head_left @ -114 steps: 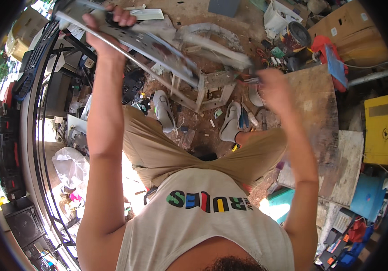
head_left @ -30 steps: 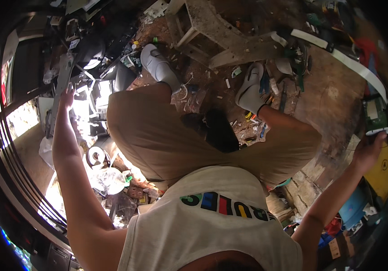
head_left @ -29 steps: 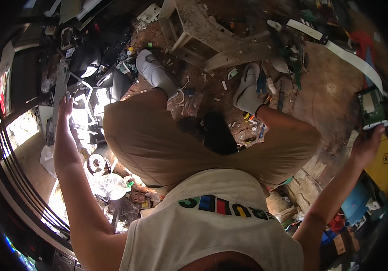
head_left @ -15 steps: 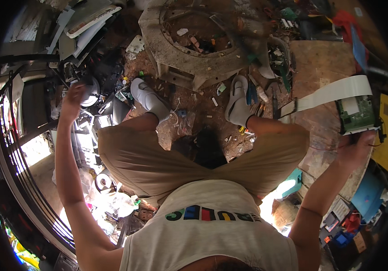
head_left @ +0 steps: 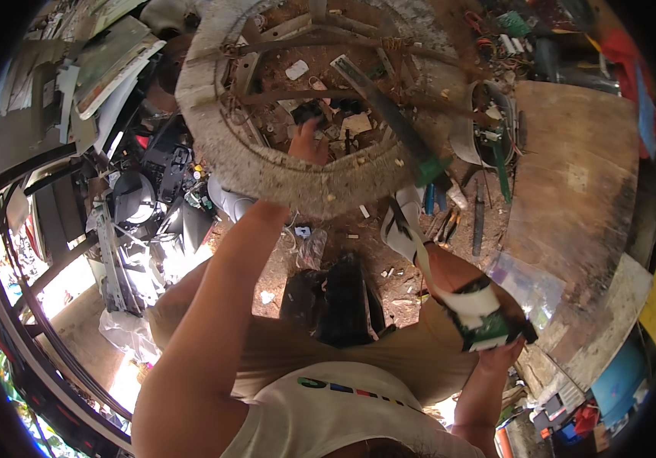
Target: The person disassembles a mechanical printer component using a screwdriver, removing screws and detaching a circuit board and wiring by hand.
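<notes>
My right hand [head_left: 499, 355] grips a green circuit board [head_left: 488, 330] by its near edge, low over my right thigh. From the board a wide white ribbon cable [head_left: 471, 301] curves up and away toward my right foot. My left arm stretches forward, and my left hand [head_left: 309, 146] reaches into the opening of a worn, ring-shaped stand [head_left: 320, 191]. Its fingers are extended toward a small black piece [head_left: 307, 113]; whether they touch it I cannot tell. Across the stand's right side lies a long dark bar [head_left: 385, 111] with a green end.
A wooden board [head_left: 572, 175] lies to the right. Beside the stand is a round container [head_left: 483, 126] with scraps. Hand tools [head_left: 446, 225] lie near my right foot. Scrap panels [head_left: 114, 72] and dark parts [head_left: 133, 195] pile up at the left. A black object [head_left: 335, 301] sits between my legs.
My left hand has swung from the scrap pile at the left into the ring-shaped stand. My right hand has brought the circuit board from the wooden board inward to my thigh. The view has shifted.
</notes>
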### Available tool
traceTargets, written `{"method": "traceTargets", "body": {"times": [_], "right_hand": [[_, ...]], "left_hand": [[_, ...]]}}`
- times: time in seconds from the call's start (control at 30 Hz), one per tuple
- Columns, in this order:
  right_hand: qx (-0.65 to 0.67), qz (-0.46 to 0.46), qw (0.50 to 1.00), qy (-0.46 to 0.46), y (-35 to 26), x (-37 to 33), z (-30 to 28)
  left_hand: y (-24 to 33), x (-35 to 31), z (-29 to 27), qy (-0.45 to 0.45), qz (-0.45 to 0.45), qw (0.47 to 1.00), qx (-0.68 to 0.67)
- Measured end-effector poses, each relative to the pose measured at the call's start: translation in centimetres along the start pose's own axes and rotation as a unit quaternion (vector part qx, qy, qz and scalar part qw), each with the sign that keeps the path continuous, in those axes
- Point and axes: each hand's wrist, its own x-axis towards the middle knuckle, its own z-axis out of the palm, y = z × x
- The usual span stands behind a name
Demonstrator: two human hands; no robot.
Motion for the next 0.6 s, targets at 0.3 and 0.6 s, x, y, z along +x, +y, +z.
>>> {"method": "traceTargets", "body": {"times": [0.3,0.6], "right_hand": [[0.118,-0.004,0.962,-0.246,-5.2,7.9,7.5],[-0.177,0.004,0.981,-0.077,-1.9,3.0,1.9]], "left_hand": [[-1.5,10.0,4.6,-0.07,0.126,0.975,0.172],[2.8,0.1,-2.4,0.03,-0.033,0.999,-0.015]]}}
